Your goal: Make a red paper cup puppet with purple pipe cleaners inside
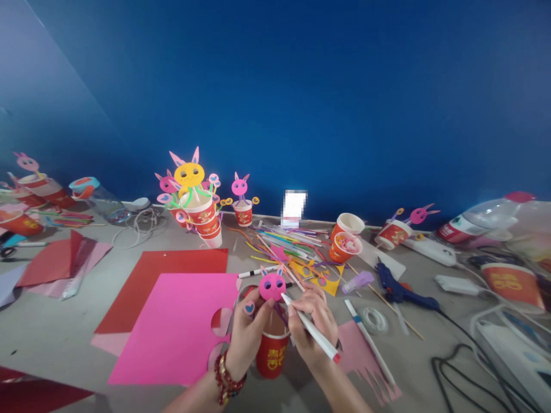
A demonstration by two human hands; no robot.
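Observation:
Between my hands stands a red paper cup with yellow lettering. A pink paper animal head with ears and dark eyes rises over its rim. My left hand pinches the lower edge of this head between thumb and fingers; a small pink disc with a blue heart shows beside the thumb. In my right hand is a white marker with a red end cap, its tip at the right cheek of the head. Part of the cup's rim is hidden behind my fingers.
Pink paper and red paper lie on the left. Finished cup figures stand behind. Pipe cleaners cover the middle. A blue glue gun, its cable and a second marker lie on the right.

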